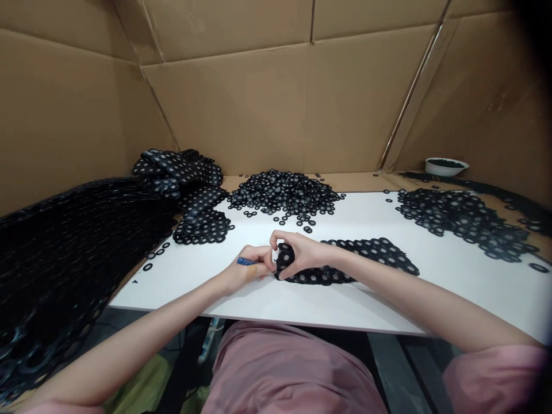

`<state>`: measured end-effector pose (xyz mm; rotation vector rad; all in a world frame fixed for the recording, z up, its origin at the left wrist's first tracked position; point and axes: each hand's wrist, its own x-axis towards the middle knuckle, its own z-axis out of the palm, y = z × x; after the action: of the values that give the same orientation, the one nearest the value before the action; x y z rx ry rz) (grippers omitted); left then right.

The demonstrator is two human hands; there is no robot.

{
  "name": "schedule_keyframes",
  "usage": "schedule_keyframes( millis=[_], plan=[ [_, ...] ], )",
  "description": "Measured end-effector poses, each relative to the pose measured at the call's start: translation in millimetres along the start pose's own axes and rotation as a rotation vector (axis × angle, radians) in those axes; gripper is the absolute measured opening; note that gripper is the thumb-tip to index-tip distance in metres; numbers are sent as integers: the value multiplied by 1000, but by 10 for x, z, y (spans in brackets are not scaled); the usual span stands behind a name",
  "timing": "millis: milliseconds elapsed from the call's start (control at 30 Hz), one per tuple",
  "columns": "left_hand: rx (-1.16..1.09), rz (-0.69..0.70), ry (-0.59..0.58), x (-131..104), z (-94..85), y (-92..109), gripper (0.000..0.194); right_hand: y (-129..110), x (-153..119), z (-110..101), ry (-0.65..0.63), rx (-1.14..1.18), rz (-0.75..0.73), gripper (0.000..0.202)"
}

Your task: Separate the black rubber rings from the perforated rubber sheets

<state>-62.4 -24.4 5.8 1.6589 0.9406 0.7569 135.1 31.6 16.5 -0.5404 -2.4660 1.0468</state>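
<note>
The right hand curls its thumb and fingers around the near-left end of the black mesh, which lies on the white board. The left hand, fingertips pinched together at that same end (what sits between them is too small to tell), has 1 blue band. Loose rings lie heaped beyond.

White board — ring piles, a perforated black strip — on top.
</note>
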Motion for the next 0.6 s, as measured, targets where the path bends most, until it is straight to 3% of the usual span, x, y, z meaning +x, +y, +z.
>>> schedule_keyframes(
  millis=[233, 367, 467, 533, 600],
  plan=[
    [5, -25, -84, 22, 39, -6, 14, 8, -5, 1, -1, -19, -9, 50],
    [-28, -36, 2, 26, -9, -17, 18, -12, -15, -9, -2, -37, 20, 49],
    [137, 32, 173, 32, -259, 95, 17, -25, -16, -25, -6, -63, 16, 47],
    [433, 129, 277, 25, -539, 218, 18, -20, -5, -38, -6, -81, 22, 50],
    [857, 204, 274, 7, -860, 323, 11, -8, 16, -47, -5, -97, 35, 52]
  ],
)
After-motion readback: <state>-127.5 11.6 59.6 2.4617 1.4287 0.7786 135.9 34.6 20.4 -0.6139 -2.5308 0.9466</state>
